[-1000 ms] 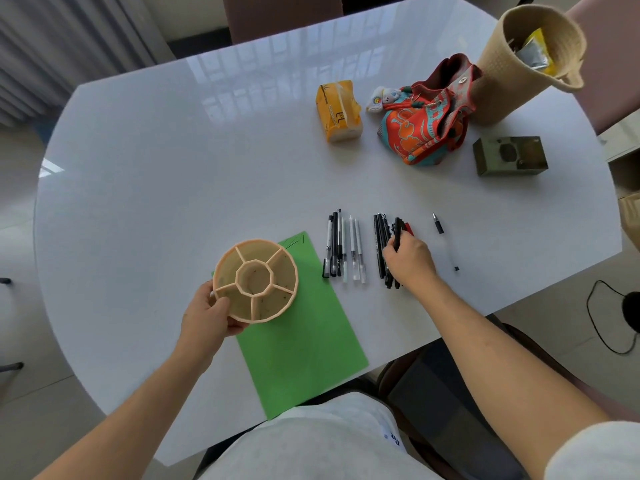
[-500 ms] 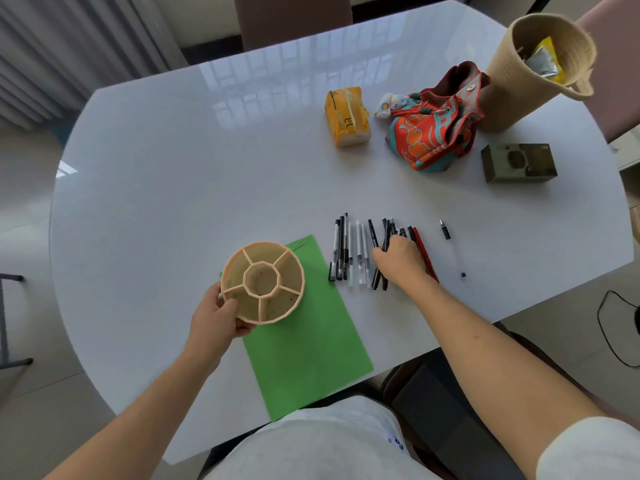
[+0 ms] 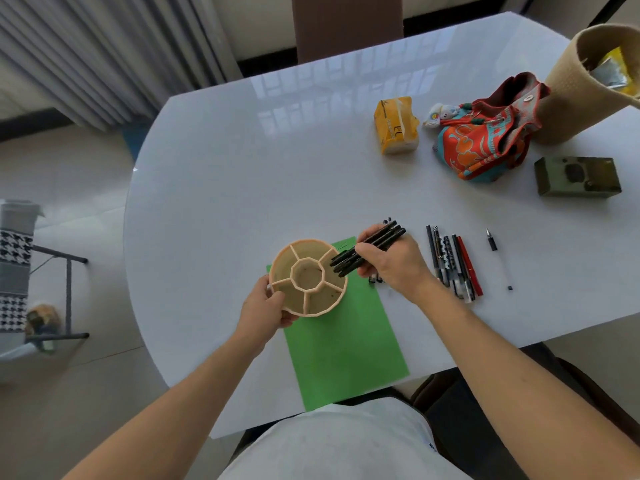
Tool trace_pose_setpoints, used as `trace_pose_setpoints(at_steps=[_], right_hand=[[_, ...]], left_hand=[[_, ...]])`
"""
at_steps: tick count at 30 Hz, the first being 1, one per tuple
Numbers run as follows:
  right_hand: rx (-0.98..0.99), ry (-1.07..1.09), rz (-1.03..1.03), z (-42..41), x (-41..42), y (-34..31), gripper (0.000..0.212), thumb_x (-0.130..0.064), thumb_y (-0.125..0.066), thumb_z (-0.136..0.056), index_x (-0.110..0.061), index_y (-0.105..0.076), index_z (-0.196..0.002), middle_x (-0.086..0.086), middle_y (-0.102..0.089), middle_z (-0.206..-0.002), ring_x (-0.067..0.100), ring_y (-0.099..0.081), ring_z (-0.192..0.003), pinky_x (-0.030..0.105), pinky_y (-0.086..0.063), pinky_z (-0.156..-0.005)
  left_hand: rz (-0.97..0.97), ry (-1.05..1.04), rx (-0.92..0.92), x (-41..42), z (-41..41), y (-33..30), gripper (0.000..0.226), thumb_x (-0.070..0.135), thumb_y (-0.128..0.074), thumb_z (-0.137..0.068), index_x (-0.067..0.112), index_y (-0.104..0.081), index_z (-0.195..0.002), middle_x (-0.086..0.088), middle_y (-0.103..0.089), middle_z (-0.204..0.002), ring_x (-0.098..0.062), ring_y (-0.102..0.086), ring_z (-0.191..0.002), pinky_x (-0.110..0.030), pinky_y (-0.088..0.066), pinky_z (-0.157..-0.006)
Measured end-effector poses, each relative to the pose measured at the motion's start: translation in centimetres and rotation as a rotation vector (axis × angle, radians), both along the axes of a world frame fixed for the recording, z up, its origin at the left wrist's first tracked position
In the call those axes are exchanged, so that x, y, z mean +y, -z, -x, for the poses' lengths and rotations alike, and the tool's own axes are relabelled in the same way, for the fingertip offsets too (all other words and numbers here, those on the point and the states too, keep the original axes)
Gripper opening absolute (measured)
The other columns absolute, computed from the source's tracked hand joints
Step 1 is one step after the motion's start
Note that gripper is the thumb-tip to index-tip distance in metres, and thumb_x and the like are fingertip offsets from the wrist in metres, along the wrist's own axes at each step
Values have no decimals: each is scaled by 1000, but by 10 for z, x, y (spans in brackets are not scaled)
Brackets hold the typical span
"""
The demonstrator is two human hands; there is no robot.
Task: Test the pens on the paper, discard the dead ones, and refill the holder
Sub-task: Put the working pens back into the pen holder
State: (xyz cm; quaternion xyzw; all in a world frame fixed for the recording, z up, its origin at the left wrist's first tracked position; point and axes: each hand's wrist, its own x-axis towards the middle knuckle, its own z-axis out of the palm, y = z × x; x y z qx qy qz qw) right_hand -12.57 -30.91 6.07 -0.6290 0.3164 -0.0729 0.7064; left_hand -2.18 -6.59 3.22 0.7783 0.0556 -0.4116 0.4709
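Observation:
A round beige pen holder with several compartments stands on the top left corner of a green paper sheet. My left hand grips the holder's near left wall. My right hand is closed around a bundle of black pens, held slanted with the lower ends over the holder's right compartment. A row of several pens, black and one red, lies on the table right of my right hand. A single clear pen with a black grip lies further right.
On the white table at the back right sit a yellow tissue pack, an orange patterned cloth bag, a woven basket and a dark green box. A brown chair back stands behind the table.
My right hand has lifted a bundle of black pens off the table and carried it left to the holder. The camera view has shifted, and the left hand still holds the holder.

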Motion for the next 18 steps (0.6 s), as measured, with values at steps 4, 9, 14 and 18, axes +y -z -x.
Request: trace_pose_setpoints(at_steps=[4, 9, 14, 18], right_hand=[[194, -118, 327, -11, 18, 5, 4, -23, -68, -86, -22, -70, -82, 4, -73, -71, 20, -73, -62, 38, -63, -60], [307, -154, 474, -8, 31, 17, 12, -32, -70, -83, -21, -70, -88, -4, -70, -73, 15, -69, -74, 25, -54, -64], [238, -205, 409, 17, 25, 24, 32, -45, -74, -76, -34, -67, -105, -17, -68, -94, -4, -61, -76, 6, -44, -64], [261, -203, 380, 50, -2, 35, 40, -37, -74, -83, -27, -65, -121, -12, -67, -101, 1, -62, -77, 18, -55, -68]], left_hand=[[-7, 29, -5, 2, 0, 0, 39, 10, -44, -92, 27, -53, -127, -6, -69, -110, -27, -76, -76, -37, -61, -66], [-14, 28, -9, 3, 0, 4, 39, 10, -46, -94, 25, -52, -129, -3, -71, -108, -27, -76, -76, -37, -60, -66], [-27, 19, -21, 3, 1, 7, 38, 11, -47, -96, 25, -51, -132, -3, -70, -108, -25, -76, -75, -39, -61, -67], [-16, 6, -25, 4, 3, 10, 38, 11, -47, -97, 24, -51, -133, -4, -70, -109, -26, -76, -77, -42, -61, -70]])
